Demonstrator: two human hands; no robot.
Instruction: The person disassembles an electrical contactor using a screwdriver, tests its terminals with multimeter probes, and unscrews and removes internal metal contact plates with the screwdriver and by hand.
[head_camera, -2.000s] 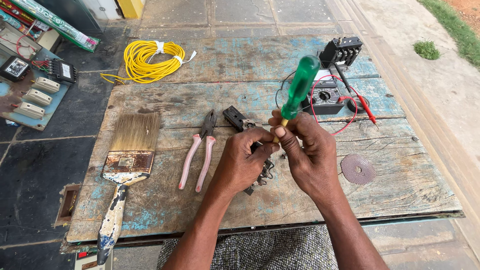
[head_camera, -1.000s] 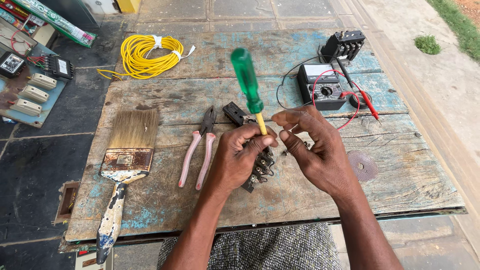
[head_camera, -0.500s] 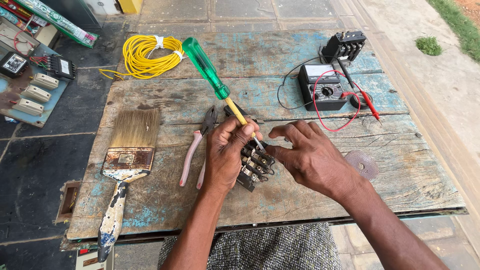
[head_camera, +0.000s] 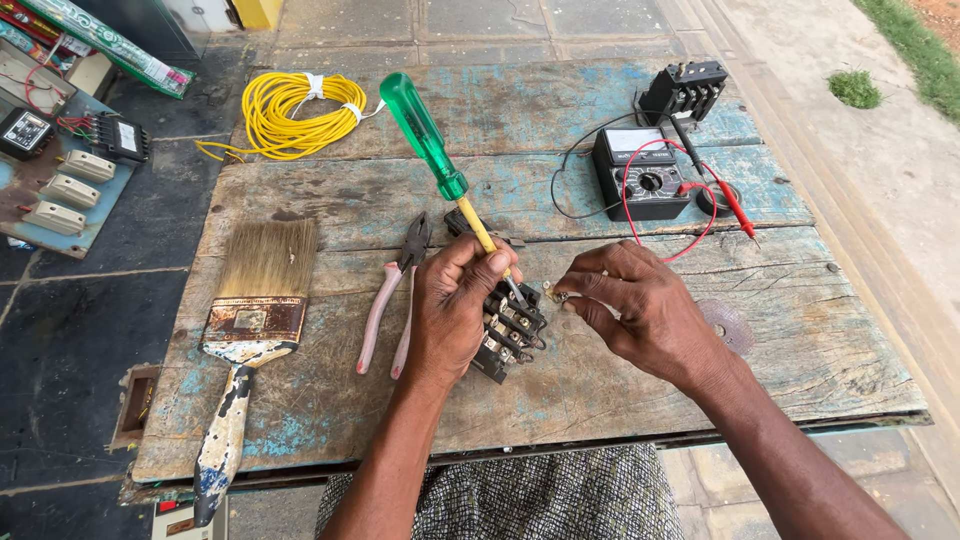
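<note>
Head view: you look down at a worn wooden table (head_camera: 600, 390) with flaking blue paint.
Left hand: your left hand (head_camera: 455, 300) is closed around the yellow shaft of a green-handled screwdriver (head_camera: 435, 150), handle tilted up and away to the left, tip down on the black switch block (head_camera: 510, 330).
Right hand: your right hand (head_camera: 640, 305) pinches a small metal part (head_camera: 553, 292) between thumb and fingertips, just beside the block; other fingers loosely curled.
Switch block: lies on the table, partly under your left hand.
Left side: pink-handled pliers (head_camera: 390, 300), then a paintbrush (head_camera: 245, 340).
Farther: a black meter (head_camera: 640, 175) with red leads, and a yellow cable coil (head_camera: 290, 110).
</note>
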